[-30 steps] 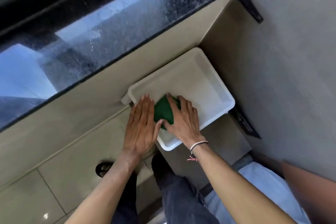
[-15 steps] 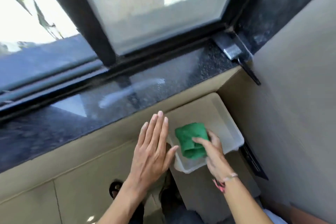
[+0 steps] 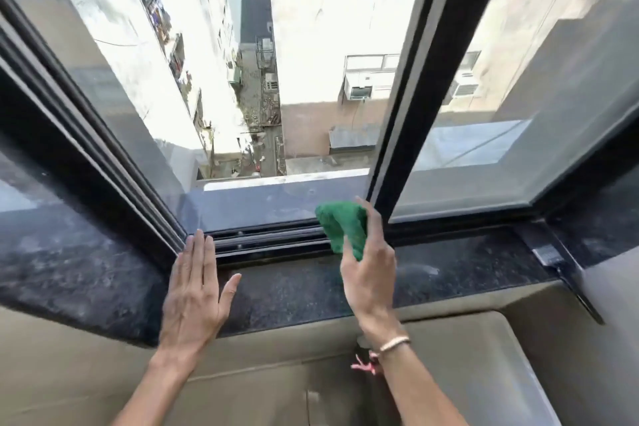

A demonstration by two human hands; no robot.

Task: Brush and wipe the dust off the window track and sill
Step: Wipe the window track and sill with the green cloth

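My right hand [image 3: 370, 273] grips a folded green cloth [image 3: 342, 225] and holds it just above the black window track [image 3: 266, 239], near the dark upright of the sliding frame [image 3: 408, 97]. My left hand [image 3: 195, 290] is flat, fingers together and thumb out, over the dusty black granite sill [image 3: 294, 290], with its fingertips at the track's near edge. The window stands open in the middle, and the track's parallel rails show between my hands. Grey dust speckles the sill on both sides.
A black-handled brush [image 3: 560, 266] lies on the sill at the far right corner, its handle sticking out over the edge. The rim of a pale tub [image 3: 511, 349] shows below the sill at the lower right. Beyond the opening is a deep drop to an alley.
The view has swung up from the white tub to the window. My right hand lifted the green cloth out of the tub up to the track. My left hand rose onto the sill.
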